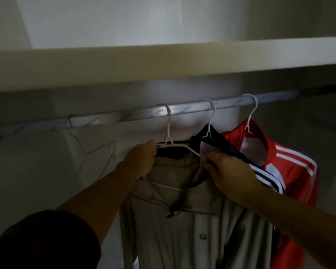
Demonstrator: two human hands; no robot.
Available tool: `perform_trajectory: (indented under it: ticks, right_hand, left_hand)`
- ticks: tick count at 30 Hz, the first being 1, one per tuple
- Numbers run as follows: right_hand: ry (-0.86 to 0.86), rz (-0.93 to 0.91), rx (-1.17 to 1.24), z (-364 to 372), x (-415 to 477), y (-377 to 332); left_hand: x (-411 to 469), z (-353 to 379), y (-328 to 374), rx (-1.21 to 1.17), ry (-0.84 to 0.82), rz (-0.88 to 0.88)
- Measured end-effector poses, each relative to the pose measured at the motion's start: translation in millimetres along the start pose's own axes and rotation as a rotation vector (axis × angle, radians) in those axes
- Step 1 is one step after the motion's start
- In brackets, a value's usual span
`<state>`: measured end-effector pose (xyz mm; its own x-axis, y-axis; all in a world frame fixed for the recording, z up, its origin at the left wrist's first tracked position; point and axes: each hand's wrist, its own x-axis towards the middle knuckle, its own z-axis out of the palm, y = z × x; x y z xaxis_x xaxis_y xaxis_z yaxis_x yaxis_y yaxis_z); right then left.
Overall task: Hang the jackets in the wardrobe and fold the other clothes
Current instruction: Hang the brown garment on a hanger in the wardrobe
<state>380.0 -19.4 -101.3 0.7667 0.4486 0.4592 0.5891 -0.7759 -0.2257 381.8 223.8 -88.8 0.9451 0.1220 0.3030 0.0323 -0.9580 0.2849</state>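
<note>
A beige jacket (pixel 194 230) hangs on a pale pink hanger (pixel 169 131) whose hook sits over the wardrobe rail (pixel 124 117). My left hand (pixel 142 160) grips the hanger's left arm and the jacket's collar. My right hand (pixel 231 175) grips the collar at the hanger's right end. To the right hang a navy jacket with white stripes (pixel 217 140) and a red jacket with white stripes (pixel 291 167), each on a white hanger.
An empty wire hanger (pixel 97 150) hangs on the rail at the left. A thick white shelf (pixel 163 65) runs just above the rail. The wardrobe's back wall (pixel 37 162) is pale and dim.
</note>
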Motion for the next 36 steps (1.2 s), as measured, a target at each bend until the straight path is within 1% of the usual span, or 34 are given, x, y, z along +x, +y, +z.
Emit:
perform_trajectory:
  ticks: [2,4,5,6,8,9,10,11,13,16,17,19,21,24,27,30,32,34,35,36]
  right_hand:
    - [0.106,-0.136,-0.209,4,-16,-2]
    - [0.212,-0.334,-0.231,20,-40,-10]
    - [0.202,-0.382,-0.230,35,-52,-12]
    - [0.087,-0.344,-0.200,49,-62,-15]
    - [-0.208,-0.064,-0.057,82,-72,-24]
    - [-0.292,0.085,0.036,102,-76,-25]
    - [-0.326,0.200,0.131,121,-76,-29]
    - [-0.340,0.290,0.212,136,-74,-36]
    - [-0.303,0.428,0.377,156,-65,-56]
    - [-0.230,0.732,0.779,173,-47,-75]
    - [-0.211,0.835,0.863,175,-42,-78]
    - [-0.221,0.975,0.982,179,-33,-78]
    - [-0.241,1.047,1.100,177,-29,-78]
    - [-0.293,1.011,1.175,174,-32,-76]
    - [-0.445,0.937,1.185,163,-43,-66]
    - [-0.610,0.842,1.060,143,-51,-54]
    - [-0.659,0.742,0.965,131,-56,-45]
    - [-0.692,0.665,0.917,122,-58,-40]
    - [-0.699,0.649,0.914,119,-58,-39]
    - [-0.703,0.647,0.928,118,-58,-38]
  left_hand:
    - [-5,-3,1,0.028,-0.014,0.018]
    - [-11,-6,1,0.053,-0.022,0.035]
    - [-12,-8,1,0.077,-0.031,0.047]
    - [-13,-11,1,0.104,-0.043,0.054]
    - [-15,-15,3,0.153,-0.041,0.056]
    - [-16,-16,4,0.175,-0.039,0.051]
    - [-17,-17,4,0.190,-0.036,0.046]
    - [-18,-17,5,0.206,-0.033,0.041]
    - [-20,-16,7,0.225,-0.013,0.033]
    - [-21,-14,4,0.242,0.020,0.031]
    - [-21,-13,3,0.245,0.027,0.038]
    - [-21,-11,1,0.251,0.037,0.043]
    - [-20,-7,-2,0.240,0.043,0.039]
    - [-22,2,-7,0.133,0.088,0.032]
    - [-36,16,-15,-0.031,0.146,0.012]
    - [-64,39,-24,-0.074,0.278,0.018]
    - [-91,59,-27,-0.158,0.357,0.034]
    - [-121,83,-29,-0.163,0.461,0.080]
    - [-135,96,-30,-0.149,0.466,0.085]
    - [-147,109,-31,-0.142,0.417,0.076]
